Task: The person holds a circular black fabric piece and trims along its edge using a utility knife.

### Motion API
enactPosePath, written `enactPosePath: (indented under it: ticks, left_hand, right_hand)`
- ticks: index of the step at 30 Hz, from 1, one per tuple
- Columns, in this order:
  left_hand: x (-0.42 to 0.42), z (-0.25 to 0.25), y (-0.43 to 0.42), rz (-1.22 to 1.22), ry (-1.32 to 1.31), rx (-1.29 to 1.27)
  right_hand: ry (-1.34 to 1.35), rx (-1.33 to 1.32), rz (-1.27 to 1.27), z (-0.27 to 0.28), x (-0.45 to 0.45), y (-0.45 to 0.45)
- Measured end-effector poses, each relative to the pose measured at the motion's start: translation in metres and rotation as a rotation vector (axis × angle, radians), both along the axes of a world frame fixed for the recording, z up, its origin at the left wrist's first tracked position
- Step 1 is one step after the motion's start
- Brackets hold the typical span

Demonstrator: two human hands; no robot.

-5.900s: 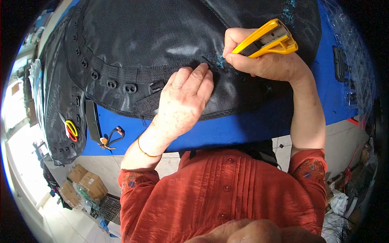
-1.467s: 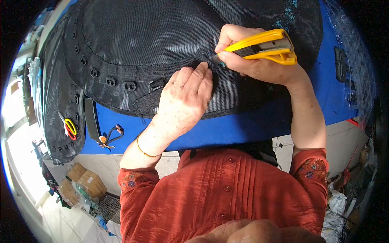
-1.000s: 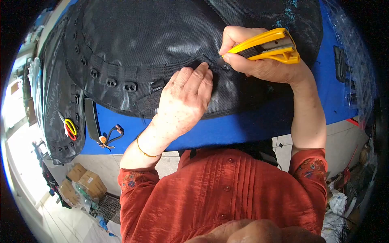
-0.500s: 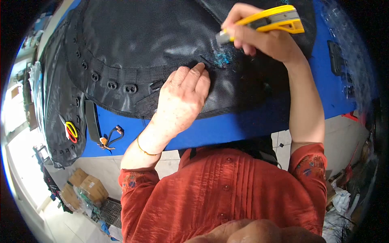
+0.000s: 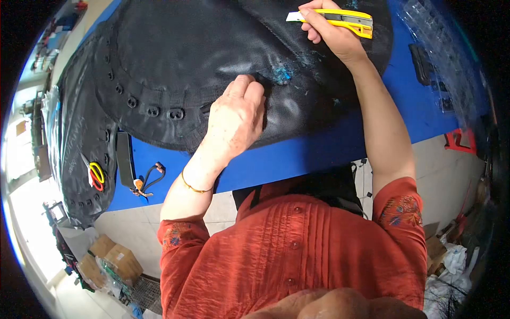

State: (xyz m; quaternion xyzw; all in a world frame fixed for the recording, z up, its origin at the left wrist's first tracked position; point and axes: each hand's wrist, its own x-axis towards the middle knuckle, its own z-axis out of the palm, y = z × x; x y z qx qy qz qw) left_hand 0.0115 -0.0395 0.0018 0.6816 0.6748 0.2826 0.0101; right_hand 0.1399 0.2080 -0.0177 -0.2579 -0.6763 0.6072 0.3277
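Observation:
A yellow utility knife (image 5: 350,20) with its blade out, pointing left, is gripped in my right hand (image 5: 336,40), held above the black mesh fabric (image 5: 180,53). My left hand (image 5: 235,117) rests at the fabric's near part with curled fingers, which seem to pinch the cloth; their tips are hidden. Just right of these fingers lies a small heap of teal thread scraps (image 5: 281,74). Black fittings with holes (image 5: 175,114) run in a row along a band of the fabric, left of my left hand.
Scissors with red and yellow handles (image 5: 96,175) lie on black material at the left. Near them on the blue table (image 5: 297,162) are a dark flat case (image 5: 125,159) and a looped black cord (image 5: 154,178). Clear plastic (image 5: 441,48) covers the right side. Cardboard boxes (image 5: 119,258) stand on the floor.
My right hand has lifted the knife up and away from the thread scraps. The fingers of my left hand, flatter before, have curled in and drawn back slightly.

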Motion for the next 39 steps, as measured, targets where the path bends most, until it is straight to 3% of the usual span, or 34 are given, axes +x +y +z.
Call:
enactPosePath:
  ticks: [8,15,21,23,28,31,34,36,37,39]
  left_hand:
    - [0.003,0.001,0.002,0.199,-0.081,-0.037]
    - [0.004,0.006,-0.003,0.180,-0.071,-0.077]
    - [0.008,0.040,-0.015,0.078,0.188,-0.117]
    - [0.009,0.070,-0.026,-0.116,0.167,-0.205]
    - [-0.001,0.137,-0.049,-0.644,-0.238,-0.246]
    - [-0.002,0.154,-0.049,-0.969,-0.553,0.237]
    - [-0.017,0.180,-0.057,-1.234,-0.861,0.316]
    - [0.000,0.181,-0.054,-1.415,-1.177,0.675]
    - [0.001,0.190,-0.044,-1.728,-1.178,0.668]
    - [-0.005,0.190,-0.056,-1.683,-1.166,0.663]
  right_hand:
    - [0.051,-0.019,0.008,-0.004,0.001,0.005]
    - [0.039,-0.003,-0.043,-0.005,0.001,0.000]
    - [0.006,0.172,-0.050,-0.017,-0.001,0.007]
    - [-0.004,0.175,-0.054,-0.019,0.000,0.008]
    - [-0.042,0.175,-0.068,-0.017,-0.002,0.007]
    - [-0.055,0.205,-0.045,-0.012,-0.003,0.003]
    - [-0.063,0.203,-0.048,-0.012,-0.003,0.002]
    - [-0.067,0.200,-0.055,-0.011,-0.003,0.001]
    - [-0.070,0.192,-0.060,-0.010,-0.003,0.000]
    - [-0.073,0.190,-0.074,-0.009,-0.004,0.000]
